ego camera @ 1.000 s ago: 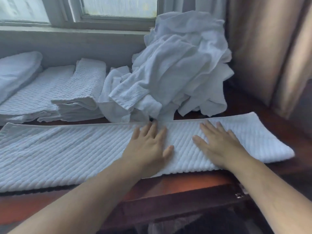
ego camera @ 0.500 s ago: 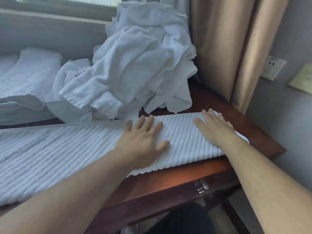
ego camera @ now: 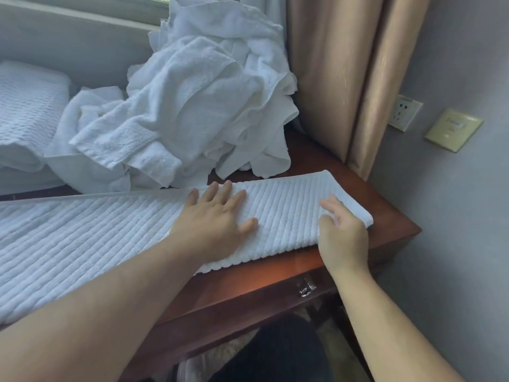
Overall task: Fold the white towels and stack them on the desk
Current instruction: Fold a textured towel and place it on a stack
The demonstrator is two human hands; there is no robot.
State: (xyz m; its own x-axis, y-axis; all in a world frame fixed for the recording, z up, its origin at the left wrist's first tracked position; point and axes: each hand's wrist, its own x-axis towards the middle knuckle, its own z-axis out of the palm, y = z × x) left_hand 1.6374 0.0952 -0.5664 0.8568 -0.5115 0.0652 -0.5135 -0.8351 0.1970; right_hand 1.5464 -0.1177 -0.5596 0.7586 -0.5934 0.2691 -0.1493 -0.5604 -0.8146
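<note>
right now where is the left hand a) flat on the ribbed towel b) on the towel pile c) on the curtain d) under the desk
a: the left hand lies with fingers spread flat on the ribbed towel, near its middle.

The left hand lies flat with the palm down, its fingers straight and spread a little, the thumb out to the side. The left forearm comes in from the lower left, bare. The right hand is tilted on its edge, the fingers loosely bent, the thumb up. The right forearm enters from the lower right.
</note>
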